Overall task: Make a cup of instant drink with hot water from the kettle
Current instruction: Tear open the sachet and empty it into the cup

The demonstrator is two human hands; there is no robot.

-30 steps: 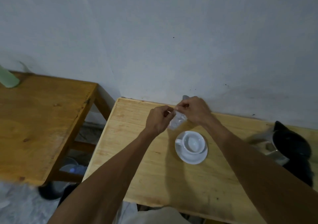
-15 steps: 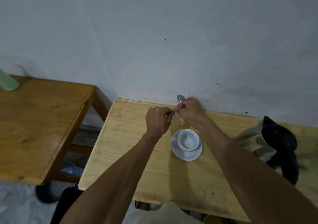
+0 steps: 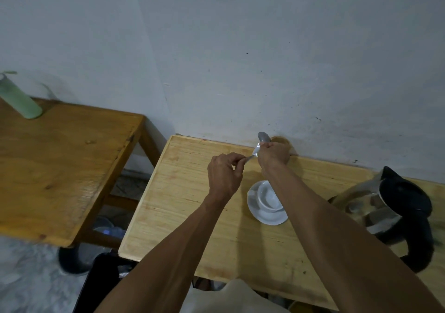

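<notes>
Spoon [image 3: 263, 138] bowl toward wall, held between left hand [image 3: 225, 176], right hand [image 3: 274, 153].

No lettering, label, brand, number or sign can be read on anything in this view.

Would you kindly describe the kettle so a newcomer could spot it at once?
Look at the lighter wooden table against the wall. At its right end, right of the white cup on its saucer, stands the kettle. It alone has a steel body with black lid and handle.
</notes>
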